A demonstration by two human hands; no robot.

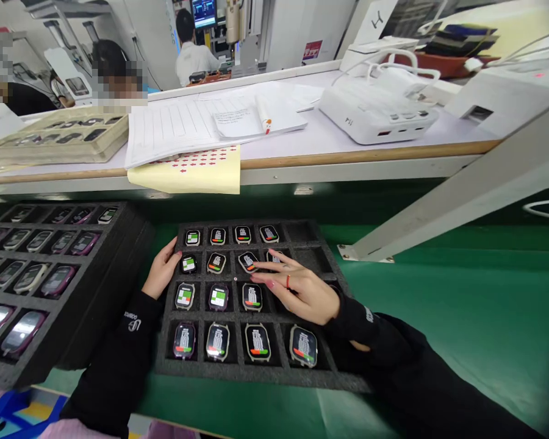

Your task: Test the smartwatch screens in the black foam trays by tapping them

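Observation:
A black foam tray [256, 379] with rows of square pockets lies on the green bench, and lit smartwatch faces without straps fill most of them. My left hand [161, 268] grips the tray's left edge, its thumb beside a dark smartwatch [189, 264] showing green and white. Over the tray's right part, my right hand [304, 289] is palm down with fingers stretched. Its fingertips touch or hover just over a smartwatch [247, 261] in the second row; I cannot tell which. That hand partly covers another smartwatch [275, 255] and hides some pockets behind it.
At the left, a stack of foam trays [91, 268] holds more watches with dark screens. A raised shelf [274, 160] runs along the back, bearing papers [178, 125], a white multi-port charger [375, 113] and a beige tray [110, 143]. A slanted metal leg [443, 189] stands at right. Other people sit beyond.

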